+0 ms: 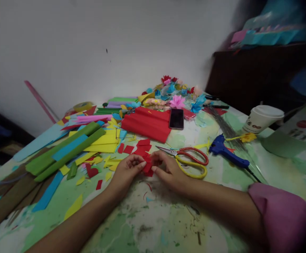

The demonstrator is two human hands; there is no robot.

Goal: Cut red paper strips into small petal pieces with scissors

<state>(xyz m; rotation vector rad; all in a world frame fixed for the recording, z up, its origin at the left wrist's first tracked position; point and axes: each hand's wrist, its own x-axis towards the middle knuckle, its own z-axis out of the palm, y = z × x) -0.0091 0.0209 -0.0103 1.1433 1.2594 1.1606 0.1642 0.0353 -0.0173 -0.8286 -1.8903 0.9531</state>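
My left hand [128, 170] and my right hand [169, 170] meet in the middle of the table, both pinching a small red paper piece [147, 168] between their fingertips. Just beyond them lie several small cut red paper squares [139, 147]. Red-and-yellow-handled scissors [188, 160] rest right beside my right hand, blades pointing left. A folded red crepe paper sheet [147, 123] lies further back with a dark phone [176, 118] on its right end.
A blue glue gun [228, 153] lies at the right, a white lidded paper cup [262, 118] beyond it. Green, blue and yellow paper strips [68, 149] cover the left. Paper flowers [176, 95] pile up by the wall. A tape roll [82, 106] sits at the back left.
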